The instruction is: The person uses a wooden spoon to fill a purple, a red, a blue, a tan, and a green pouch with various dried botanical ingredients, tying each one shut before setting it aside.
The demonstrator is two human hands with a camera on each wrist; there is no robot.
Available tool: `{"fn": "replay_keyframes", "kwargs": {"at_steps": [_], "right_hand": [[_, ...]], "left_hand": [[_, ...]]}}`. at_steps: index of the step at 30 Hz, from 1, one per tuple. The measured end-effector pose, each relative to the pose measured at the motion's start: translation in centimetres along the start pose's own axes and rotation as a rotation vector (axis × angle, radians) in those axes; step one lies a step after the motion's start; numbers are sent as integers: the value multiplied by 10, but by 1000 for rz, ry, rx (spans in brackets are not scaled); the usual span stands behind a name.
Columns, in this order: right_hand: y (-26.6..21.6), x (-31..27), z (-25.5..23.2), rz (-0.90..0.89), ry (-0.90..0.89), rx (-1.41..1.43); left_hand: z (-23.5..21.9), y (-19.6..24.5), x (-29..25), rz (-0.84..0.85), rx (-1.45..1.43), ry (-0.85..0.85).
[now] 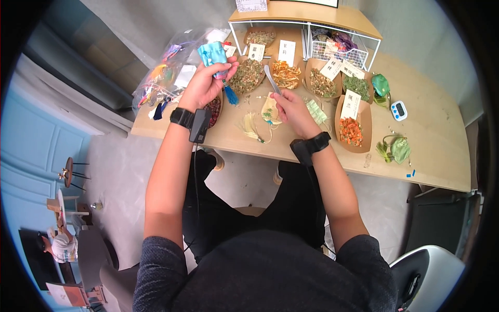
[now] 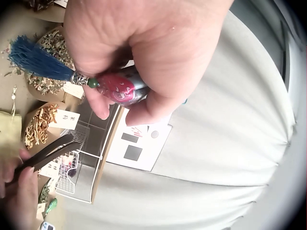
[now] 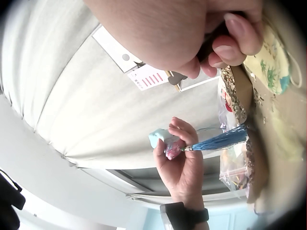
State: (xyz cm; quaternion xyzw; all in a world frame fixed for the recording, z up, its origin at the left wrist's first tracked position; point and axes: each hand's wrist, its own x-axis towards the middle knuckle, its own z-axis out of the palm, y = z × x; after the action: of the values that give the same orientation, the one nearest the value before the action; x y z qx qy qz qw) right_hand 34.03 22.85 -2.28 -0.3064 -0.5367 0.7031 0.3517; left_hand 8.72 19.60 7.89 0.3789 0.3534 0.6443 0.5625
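My left hand (image 1: 208,86) holds a small blue-and-pink sachet pouch (image 1: 212,53) up over the table's back left, pinched between thumb and fingers. From the pouch's lower end hangs a blue tassel (image 1: 231,96), joined by a green bead (image 2: 93,83) and a silver cap. In my right hand (image 1: 297,113) is a pair of tweezers (image 2: 50,149), gripped with the tips pointing away from me toward the trays. Below that hand lies a pale yellow pouch (image 1: 270,110) with a cream tassel (image 1: 251,128). A light green pouch (image 1: 315,111) rests just to its right.
Cardboard trays of dried herbs with labels line the table, including orange pieces (image 1: 351,132) and yellow-brown strips (image 1: 285,76). A plastic bag (image 1: 166,78) of tassels lies left. A wire basket (image 1: 338,52) sits under the shelf (image 1: 306,14). Right stand a timer (image 1: 399,110) and green pouches (image 1: 400,150).
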Motion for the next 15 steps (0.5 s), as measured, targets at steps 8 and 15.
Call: {"fn": "replay_keyframes", "kwargs": {"at_steps": [8, 15], "right_hand": [[-15, -9, 9, 59, -5, -6], [10, -17, 14, -91, 26, -365]], "left_hand": [[28, 25, -9, 150, 143, -43], [28, 41, -12, 163, 235, -14]]}}
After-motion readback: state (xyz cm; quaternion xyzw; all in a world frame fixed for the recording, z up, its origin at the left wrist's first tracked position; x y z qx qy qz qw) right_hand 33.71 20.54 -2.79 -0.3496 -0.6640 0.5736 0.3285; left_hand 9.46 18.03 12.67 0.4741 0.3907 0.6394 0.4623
